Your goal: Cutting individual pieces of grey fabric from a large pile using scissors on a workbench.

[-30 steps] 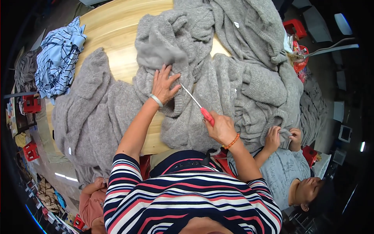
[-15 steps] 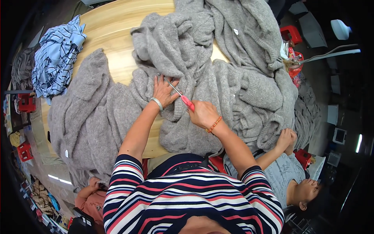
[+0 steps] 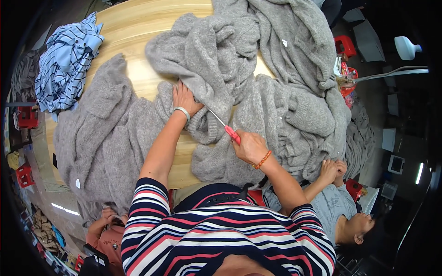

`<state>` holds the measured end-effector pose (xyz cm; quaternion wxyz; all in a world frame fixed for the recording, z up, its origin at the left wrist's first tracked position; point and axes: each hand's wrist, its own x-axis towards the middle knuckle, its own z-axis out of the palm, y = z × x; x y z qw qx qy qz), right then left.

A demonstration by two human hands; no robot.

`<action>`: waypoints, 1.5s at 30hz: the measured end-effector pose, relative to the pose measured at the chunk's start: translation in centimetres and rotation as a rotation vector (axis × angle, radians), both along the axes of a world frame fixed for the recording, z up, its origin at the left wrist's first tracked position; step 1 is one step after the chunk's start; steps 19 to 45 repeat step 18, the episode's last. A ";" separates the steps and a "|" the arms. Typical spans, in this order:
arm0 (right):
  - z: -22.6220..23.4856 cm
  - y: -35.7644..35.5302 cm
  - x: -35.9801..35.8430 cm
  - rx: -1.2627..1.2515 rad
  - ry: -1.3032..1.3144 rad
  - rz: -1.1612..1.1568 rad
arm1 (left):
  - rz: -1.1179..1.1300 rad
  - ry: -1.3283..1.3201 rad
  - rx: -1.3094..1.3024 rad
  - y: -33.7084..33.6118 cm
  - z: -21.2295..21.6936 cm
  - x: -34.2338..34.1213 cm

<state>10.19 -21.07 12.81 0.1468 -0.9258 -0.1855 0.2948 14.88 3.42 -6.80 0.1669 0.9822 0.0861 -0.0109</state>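
Note:
My right hand (image 3: 251,148) is closed around the red handle of a thin metal-shafted tool (image 3: 229,129). The shaft slants up and left toward a heap of grey knit sweater (image 3: 202,55), where its tip is hard to make out. My left hand (image 3: 186,100), with a pale bracelet, lies flat on the knit left of that tip. Its fingers are stretched out, their ends partly hidden at the sweater's fold. A ribbed, rolled edge of knit (image 3: 213,127) lies between my hands.
More grey sweaters (image 3: 106,138) cover the left and right of the wooden table (image 3: 133,23). A blue striped cloth bundle (image 3: 69,64) sits at the far left. Co-workers' hands (image 3: 332,170) touch knits on both sides. Red plastic crates (image 3: 345,46) stand beyond the right edge.
My right hand and the tool have shifted right and slightly nearer to me. The upper sweater fold has spread left, over my left fingertips, and those fingers are less spread.

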 end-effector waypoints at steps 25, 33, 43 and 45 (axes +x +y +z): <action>0.0 -2.6 -1.7 0.026 0.065 -0.070 | -0.234 0.139 0.194 0.7 -1.7 -1.6; 0.0 -2.6 -1.7 0.026 0.065 -0.070 | -0.234 0.139 0.194 0.7 -1.7 -1.6; 0.0 -2.6 -1.7 0.026 0.065 -0.070 | -0.234 0.139 0.194 0.7 -1.7 -1.6; 0.0 -2.6 -1.7 0.026 0.065 -0.070 | -0.234 0.139 0.194 0.7 -1.7 -1.6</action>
